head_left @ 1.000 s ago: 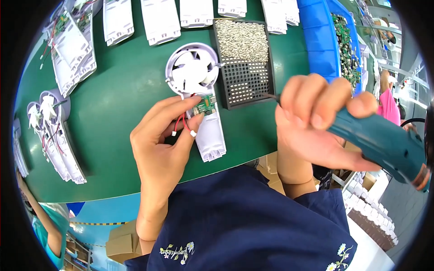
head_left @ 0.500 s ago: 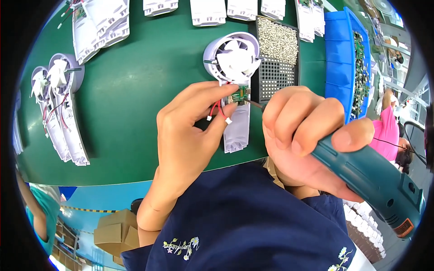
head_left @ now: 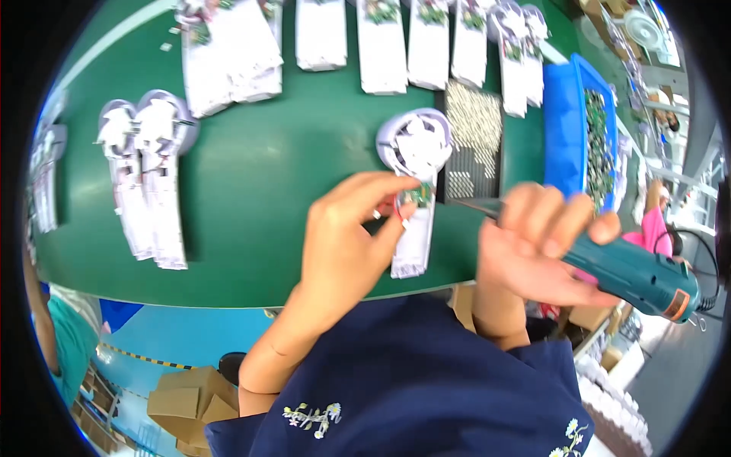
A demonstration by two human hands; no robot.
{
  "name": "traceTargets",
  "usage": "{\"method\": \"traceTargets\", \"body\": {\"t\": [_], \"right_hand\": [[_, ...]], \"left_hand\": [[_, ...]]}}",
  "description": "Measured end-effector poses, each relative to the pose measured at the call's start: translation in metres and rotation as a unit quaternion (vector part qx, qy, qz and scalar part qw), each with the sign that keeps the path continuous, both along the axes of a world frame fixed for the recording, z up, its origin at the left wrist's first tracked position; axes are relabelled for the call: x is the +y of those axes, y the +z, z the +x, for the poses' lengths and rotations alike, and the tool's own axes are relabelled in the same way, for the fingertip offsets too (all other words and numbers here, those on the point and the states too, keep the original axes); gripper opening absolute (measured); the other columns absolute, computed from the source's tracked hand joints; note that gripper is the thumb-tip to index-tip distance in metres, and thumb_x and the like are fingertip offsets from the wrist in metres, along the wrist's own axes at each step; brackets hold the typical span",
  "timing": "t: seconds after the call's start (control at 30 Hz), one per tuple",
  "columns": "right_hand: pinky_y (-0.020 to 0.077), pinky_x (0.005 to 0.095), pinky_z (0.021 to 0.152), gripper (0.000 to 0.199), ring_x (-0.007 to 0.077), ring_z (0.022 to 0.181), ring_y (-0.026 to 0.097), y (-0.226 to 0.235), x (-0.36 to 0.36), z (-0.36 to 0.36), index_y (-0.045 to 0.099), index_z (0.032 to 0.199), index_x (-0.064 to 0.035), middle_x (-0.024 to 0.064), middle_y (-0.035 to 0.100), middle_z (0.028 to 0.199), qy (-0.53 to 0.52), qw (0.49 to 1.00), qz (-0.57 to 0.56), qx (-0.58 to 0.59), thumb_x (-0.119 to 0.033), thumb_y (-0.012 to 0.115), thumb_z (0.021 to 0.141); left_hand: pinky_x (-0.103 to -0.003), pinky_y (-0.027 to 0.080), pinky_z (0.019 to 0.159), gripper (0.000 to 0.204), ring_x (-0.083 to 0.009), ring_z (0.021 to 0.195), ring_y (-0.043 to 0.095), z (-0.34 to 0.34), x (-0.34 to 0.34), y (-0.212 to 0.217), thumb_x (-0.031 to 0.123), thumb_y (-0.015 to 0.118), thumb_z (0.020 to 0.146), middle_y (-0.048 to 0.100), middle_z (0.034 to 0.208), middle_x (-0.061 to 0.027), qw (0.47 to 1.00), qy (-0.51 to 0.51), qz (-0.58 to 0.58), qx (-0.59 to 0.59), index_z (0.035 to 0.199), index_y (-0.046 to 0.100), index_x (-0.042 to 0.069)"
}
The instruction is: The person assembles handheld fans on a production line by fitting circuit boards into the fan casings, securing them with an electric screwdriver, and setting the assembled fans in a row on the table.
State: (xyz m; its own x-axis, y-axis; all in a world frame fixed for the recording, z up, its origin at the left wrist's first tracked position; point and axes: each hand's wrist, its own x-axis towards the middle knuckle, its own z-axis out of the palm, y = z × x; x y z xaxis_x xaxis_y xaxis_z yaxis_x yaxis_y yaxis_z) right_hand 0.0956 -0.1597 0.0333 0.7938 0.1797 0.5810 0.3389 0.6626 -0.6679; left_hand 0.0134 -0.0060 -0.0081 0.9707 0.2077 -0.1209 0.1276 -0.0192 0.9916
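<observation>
A white handheld fan with a round lilac head (head_left: pixel 388 148) lies on the green table, its handle shell (head_left: pixel 411 255) pointing towards me. A small green circuit board (head_left: pixel 421 195) sits in the handle below the fan head. With thumb and forefinger, my left hand (head_left: pixel 346 232) pinches the circuit board, next to red wires with white plugs. My right hand (head_left: pixel 533 247) is wrapped round a dark green electric screwdriver (head_left: pixel 628 274). Its thin bit points left, apart from the board, with the tip near the front edge of the black screw tray (head_left: pixel 499 171). Motion blurs the right hand.
Loose screws (head_left: pixel 472 114) fill the tray's back part. Right of it stands a blue bin (head_left: pixel 563 129) of circuit boards. White fan shells (head_left: pixel 320 34) line the far side; more fans (head_left: pixel 160 183) lie at left. Other people are at both sides.
The screwdriver and my right hand have drawn back to the right, its bit leaving the circuit board. My left hand stays at the board. The whole view has shifted.
</observation>
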Motion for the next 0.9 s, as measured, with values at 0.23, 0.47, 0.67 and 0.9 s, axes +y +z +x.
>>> {"method": "traceTargets", "body": {"t": [0.23,0.47,0.67,0.9], "right_hand": [[0.0361,0.0305,0.042,0.064,0.0166,0.047,0.043,0.006,-0.019,-0.006,0.05,0.105,-0.0071,0.0052,0.047,0.067,0.028,0.996,0.077,0.02,-0.069,0.049,0.089],[0.0376,0.0316,0.043,0.073,0.0183,0.049,0.043,-0.002,-0.028,-0.001,0.046,0.103,-0.0069,0.0072,0.047,0.069,0.035,0.992,0.112,0.048,-0.078,0.042,0.086],[0.0361,0.0301,0.04,0.078,0.0168,0.046,0.042,-0.016,-0.033,0.0,0.046,0.101,-0.0072,0.0061,0.046,0.065,-0.007,0.99,0.127,0.069,-0.083,0.035,0.084],[0.0328,0.0276,0.037,0.08,0.0145,0.043,0.04,-0.021,-0.036,-0.001,0.045,0.1,-0.0075,0.0046,0.044,0.063,-0.033,0.983,0.146,0.105,-0.084,0.029,0.084]], "left_hand": [[-0.019,0.049,0.071,0.022,-0.0049,0.085,0.055,0.0,-0.002,-0.003,-0.003,0.066,0.09,0.061,0.094,-0.0019,0.993,0.027,-0.108,0.048,0.111,0.068,-0.002],[-0.021,0.05,0.077,0.023,-0.0071,0.088,0.06,0.005,0.005,0.002,-0.002,0.067,0.089,0.068,0.104,-0.0073,0.984,0.037,-0.16,0.071,0.112,0.068,-0.004],[-0.02,0.049,0.076,0.023,-0.0051,0.085,0.059,0.005,0.014,0.019,0.001,0.068,0.09,0.068,0.099,-0.0042,0.988,0.079,-0.131,0.036,0.112,0.07,-0.002],[-0.025,0.048,0.084,0.025,-0.0098,0.092,0.061,0.055,0.067,0.064,0.007,0.07,0.089,0.069,0.103,-0.0065,0.994,0.067,-0.079,-0.023,0.112,0.07,-0.001]]}}
